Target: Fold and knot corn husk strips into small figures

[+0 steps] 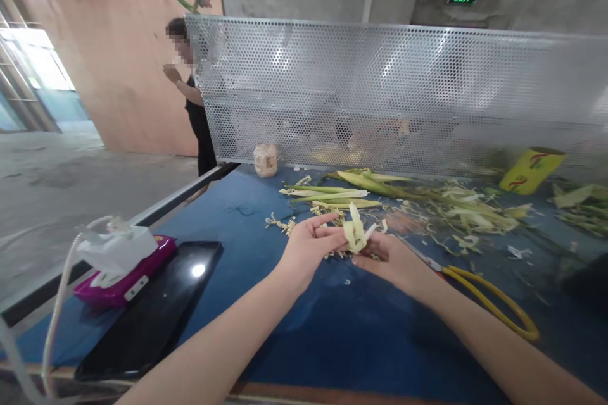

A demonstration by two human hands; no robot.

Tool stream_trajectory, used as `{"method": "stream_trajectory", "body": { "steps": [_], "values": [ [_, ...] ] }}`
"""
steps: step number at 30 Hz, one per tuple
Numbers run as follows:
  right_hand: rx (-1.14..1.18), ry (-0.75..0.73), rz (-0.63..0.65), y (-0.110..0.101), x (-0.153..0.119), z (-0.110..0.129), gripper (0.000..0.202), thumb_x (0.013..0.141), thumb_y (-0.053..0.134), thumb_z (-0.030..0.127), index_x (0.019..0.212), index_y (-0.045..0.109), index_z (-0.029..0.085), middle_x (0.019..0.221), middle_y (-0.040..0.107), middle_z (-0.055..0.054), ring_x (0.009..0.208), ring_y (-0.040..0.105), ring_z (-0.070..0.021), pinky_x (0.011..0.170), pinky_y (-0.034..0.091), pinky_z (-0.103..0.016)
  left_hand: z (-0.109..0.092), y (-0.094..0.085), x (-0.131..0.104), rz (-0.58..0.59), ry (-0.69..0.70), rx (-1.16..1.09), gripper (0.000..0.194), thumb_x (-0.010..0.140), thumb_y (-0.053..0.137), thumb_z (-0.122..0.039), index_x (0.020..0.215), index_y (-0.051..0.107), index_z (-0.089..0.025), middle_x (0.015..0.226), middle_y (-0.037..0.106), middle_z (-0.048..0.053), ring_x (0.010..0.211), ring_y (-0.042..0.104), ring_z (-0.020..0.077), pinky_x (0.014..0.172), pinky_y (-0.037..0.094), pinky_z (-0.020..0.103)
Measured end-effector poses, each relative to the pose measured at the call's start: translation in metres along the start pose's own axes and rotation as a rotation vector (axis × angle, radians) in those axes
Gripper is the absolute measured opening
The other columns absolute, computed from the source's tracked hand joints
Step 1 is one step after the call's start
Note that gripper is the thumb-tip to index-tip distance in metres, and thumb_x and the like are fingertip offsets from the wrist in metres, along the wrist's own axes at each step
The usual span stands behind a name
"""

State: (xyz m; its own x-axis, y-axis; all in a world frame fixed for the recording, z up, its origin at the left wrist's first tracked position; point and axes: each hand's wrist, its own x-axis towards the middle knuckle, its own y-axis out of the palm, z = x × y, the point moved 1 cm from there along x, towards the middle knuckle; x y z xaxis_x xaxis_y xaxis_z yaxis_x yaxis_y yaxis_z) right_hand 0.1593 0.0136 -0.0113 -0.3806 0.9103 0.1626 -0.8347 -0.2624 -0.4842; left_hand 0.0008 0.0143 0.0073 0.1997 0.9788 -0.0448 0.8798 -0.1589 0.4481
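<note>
Over the blue table, my left hand (pixel 304 245) pinches a pale green folded strip of plant leaf, like corn husk (pixel 354 234), between thumb and fingers. My right hand (pixel 396 261) closes on the same strip from the other side, its fingertips partly hidden behind it. One end of the strip sticks up and another points to the right. Small curled husk scraps (pixel 282 224) lie behind my hands. Past them are long green and whitish husk leaves (pixel 332 192). Scissors with yellow handles (pixel 498 300) lie beside my right forearm, their blades partly covered.
A black tablet-like slab (pixel 156 310) and a purple power strip (pixel 114 281) with a white plug (pixel 118 250) lie at left. A wrapped roll (pixel 265 160) and a yellow roll (pixel 532 171) stand by the perforated metal screen (pixel 332 88). Another person (pixel 197 107) stands beyond.
</note>
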Motion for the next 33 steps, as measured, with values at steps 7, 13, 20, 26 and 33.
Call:
{"method": "stream_trajectory", "body": {
  "steps": [7,13,20,26,33],
  "values": [
    [-0.017,-0.02,-0.075,-0.002,-0.005,0.013,0.015,0.076,0.052,0.029,0.066,0.058,0.019,0.055,0.056,0.001,0.054,0.053,-0.012,0.057,0.042,-0.025,-0.001,-0.002,0.001,-0.03,0.032,-0.004,0.058,0.055,0.076,-0.013,0.108,0.053,-0.005,0.071,0.071,0.007,0.06,0.064,0.0127,0.068,0.049,0.025],
    [0.017,0.029,-0.054,0.002,-0.005,0.016,0.016,0.07,0.058,0.032,0.078,0.06,0.019,0.06,0.061,0.001,0.056,0.055,-0.0139,0.057,0.042,-0.026,0.001,0.0,0.001,-0.022,0.042,0.001,0.056,0.055,0.076,-0.014,0.106,0.055,-0.007,0.07,0.071,0.006,0.061,0.064,0.0133,0.068,0.049,0.026],
    [0.081,0.06,-0.135,-0.001,-0.007,0.018,0.024,0.07,0.057,0.031,0.05,0.051,0.019,0.041,0.05,0.004,0.042,0.043,-0.0097,0.048,0.034,-0.024,-0.004,0.0,0.001,-0.076,0.05,-0.092,0.046,0.06,0.071,-0.007,0.103,0.056,-0.004,0.065,0.069,0.005,0.061,0.064,0.0115,0.069,0.051,0.023],
    [0.2,0.068,-0.173,-0.009,-0.004,0.006,0.026,0.067,0.053,0.023,0.043,0.044,0.02,0.033,0.04,0.006,0.04,0.038,-0.0095,0.056,0.04,-0.026,-0.008,-0.003,0.002,-0.155,0.052,-0.146,0.043,0.062,0.068,-0.006,0.103,0.057,-0.006,0.081,0.07,0.009,0.069,0.065,0.0129,0.076,0.051,0.024],
    [0.15,0.096,-0.169,-0.008,-0.005,0.01,0.02,0.068,0.053,0.027,0.05,0.051,0.019,0.037,0.042,0.006,0.04,0.038,-0.0086,0.047,0.032,-0.024,-0.003,0.001,0.001,-0.037,-0.024,-0.129,0.057,0.058,0.068,-0.003,0.112,0.052,-0.01,0.096,0.065,0.01,0.078,0.063,0.0136,0.08,0.047,0.027]
  ]
}}
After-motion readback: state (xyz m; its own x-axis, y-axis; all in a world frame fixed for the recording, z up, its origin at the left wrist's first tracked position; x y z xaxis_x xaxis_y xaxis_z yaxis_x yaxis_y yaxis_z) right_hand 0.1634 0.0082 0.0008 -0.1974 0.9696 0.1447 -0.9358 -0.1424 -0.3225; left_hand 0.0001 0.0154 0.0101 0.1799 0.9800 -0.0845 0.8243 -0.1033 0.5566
